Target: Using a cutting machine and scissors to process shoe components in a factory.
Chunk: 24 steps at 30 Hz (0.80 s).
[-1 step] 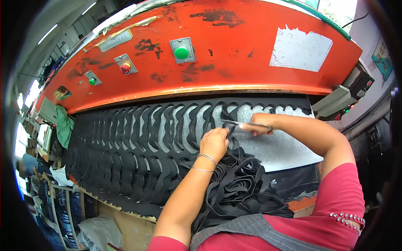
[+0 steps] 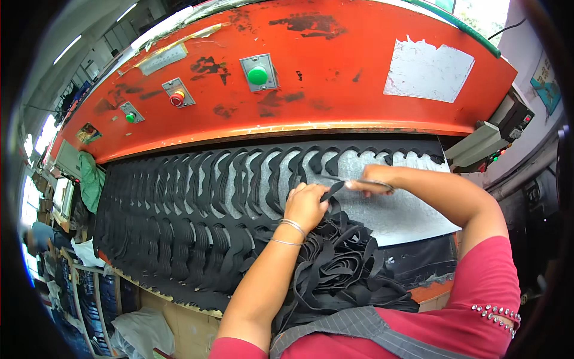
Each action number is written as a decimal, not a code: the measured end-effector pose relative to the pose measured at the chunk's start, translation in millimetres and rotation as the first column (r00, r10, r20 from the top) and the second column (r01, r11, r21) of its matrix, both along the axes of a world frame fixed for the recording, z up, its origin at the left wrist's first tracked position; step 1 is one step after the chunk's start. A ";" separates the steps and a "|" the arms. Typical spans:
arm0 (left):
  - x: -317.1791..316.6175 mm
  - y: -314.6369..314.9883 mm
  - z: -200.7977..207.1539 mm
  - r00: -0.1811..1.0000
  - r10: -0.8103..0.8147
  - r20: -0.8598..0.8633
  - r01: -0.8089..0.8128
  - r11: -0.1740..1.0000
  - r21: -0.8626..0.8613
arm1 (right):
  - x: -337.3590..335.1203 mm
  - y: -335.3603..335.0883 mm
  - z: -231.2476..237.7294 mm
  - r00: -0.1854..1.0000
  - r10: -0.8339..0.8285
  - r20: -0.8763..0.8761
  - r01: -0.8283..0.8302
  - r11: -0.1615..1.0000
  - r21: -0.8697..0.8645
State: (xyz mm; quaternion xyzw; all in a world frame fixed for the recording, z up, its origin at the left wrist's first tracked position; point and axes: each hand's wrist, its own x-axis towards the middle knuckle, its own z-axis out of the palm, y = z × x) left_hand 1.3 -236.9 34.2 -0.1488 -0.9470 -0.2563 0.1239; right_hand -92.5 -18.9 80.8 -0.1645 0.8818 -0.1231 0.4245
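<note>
My right hand (image 2: 375,180) is closed round the handles of a pair of scissors (image 2: 335,178), whose blades point left toward my left hand. My left hand (image 2: 306,205) is closed on a black wavy strip (image 2: 336,189); the strip's end sticks out between the hand and the scissors, just below the blades. Another cut edge of black material (image 2: 330,163) hangs above the blades. Beneath my left wrist lies a tangled heap of black strips (image 2: 341,263). To the left, a black sheet (image 2: 167,236) with rows of wavy cuts covers the pale board (image 2: 397,209).
An orange machine front (image 2: 347,78) rises behind the work, with a large green button (image 2: 258,75), a red button (image 2: 177,99) and a smaller green button (image 2: 130,118). Grey machine parts (image 2: 484,143) stand at the right end. Green cloth (image 2: 91,182) hangs at the left end.
The black strip beside the blades was one curl reaching up across them; now its end lies below them, apart from the piece above. My right hand has shifted slightly right.
</note>
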 end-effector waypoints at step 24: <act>-7.2 -10.4 15.2 0.878 0.421 0.228 -0.395 0.906 -0.150 | -44.0 -96.7 22.2 0.970 0.213 0.120 -0.225 0.970 0.094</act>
